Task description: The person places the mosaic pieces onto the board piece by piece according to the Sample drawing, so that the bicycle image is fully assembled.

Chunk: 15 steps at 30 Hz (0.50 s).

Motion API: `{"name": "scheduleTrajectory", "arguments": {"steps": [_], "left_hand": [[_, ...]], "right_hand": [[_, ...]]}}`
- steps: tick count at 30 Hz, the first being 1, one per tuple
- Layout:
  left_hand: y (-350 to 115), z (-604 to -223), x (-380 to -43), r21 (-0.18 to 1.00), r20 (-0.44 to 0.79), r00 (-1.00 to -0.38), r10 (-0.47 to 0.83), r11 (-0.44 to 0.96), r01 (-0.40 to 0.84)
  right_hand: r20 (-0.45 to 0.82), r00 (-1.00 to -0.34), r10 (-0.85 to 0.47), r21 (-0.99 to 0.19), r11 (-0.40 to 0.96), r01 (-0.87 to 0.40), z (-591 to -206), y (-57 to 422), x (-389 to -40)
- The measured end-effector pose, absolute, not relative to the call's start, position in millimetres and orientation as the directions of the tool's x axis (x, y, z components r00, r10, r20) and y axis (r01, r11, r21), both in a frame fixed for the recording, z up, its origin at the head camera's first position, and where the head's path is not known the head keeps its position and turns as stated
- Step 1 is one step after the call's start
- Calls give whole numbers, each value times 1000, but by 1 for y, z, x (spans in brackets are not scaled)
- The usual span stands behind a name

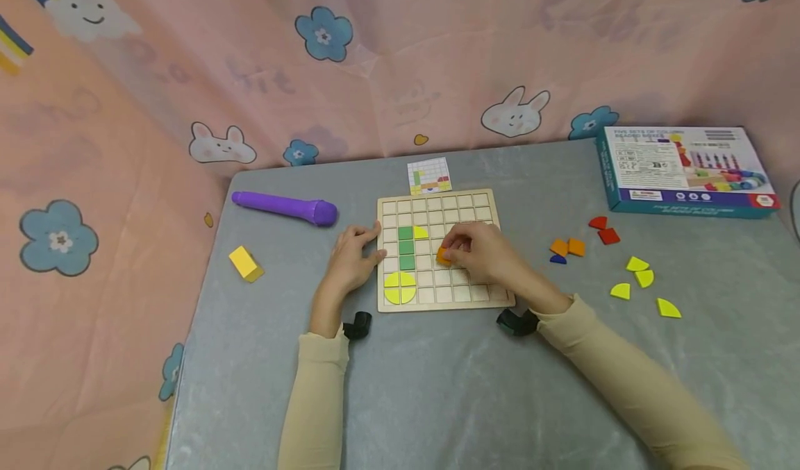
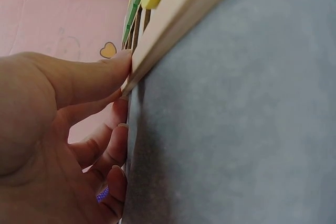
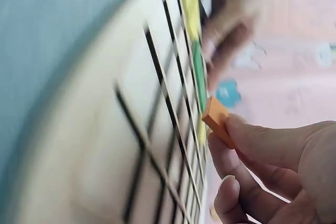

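Observation:
My right hand (image 1: 478, 251) pinches an orange square tile (image 3: 216, 120) between thumb and fingers, just over the middle of the wooden grid board (image 1: 446, 306). At the board's left edge my left hand (image 1: 351, 258) touches the rim with thumb and fingertips; the left wrist view shows the thumb (image 2: 100, 77) against the side. On the board sit a column of green squares (image 1: 406, 247), one yellow quarter-circle (image 1: 421, 232) above right, and yellow quarter-circles forming a full circle (image 1: 392, 295) at lower left. A small pattern card (image 1: 420, 169) with a coloured grid lies behind the board.
Right of the board lie orange squares (image 1: 576, 247), a blue half-circle piece (image 1: 558, 259), red pieces (image 1: 609, 236) and several yellow quarter-circles (image 1: 669, 308). A game box (image 1: 687, 171) stands at back right. At left are a purple microphone (image 1: 284, 206) and a yellow block (image 1: 246, 264).

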<state>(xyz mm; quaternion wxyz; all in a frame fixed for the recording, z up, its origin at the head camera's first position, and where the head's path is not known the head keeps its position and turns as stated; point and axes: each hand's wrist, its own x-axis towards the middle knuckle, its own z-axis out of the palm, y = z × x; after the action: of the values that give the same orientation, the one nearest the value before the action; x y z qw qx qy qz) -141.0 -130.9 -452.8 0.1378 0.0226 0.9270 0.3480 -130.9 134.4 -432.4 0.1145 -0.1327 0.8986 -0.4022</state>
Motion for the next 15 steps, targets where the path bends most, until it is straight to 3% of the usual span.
{"name": "scheduleTrajectory", "arguments": {"steps": [7, 15], "left_hand": [[-130, -453, -142, 653, -235, -962, 139, 755, -50], [-132, -454, -142, 656, -233, -962, 139, 753, -50]], "right_hand": [[-137, -894, -426, -754, 631, -185, -441, 107, -121], [-96, -910, -404, -692, 684, -231, -444, 99, -120]]}}
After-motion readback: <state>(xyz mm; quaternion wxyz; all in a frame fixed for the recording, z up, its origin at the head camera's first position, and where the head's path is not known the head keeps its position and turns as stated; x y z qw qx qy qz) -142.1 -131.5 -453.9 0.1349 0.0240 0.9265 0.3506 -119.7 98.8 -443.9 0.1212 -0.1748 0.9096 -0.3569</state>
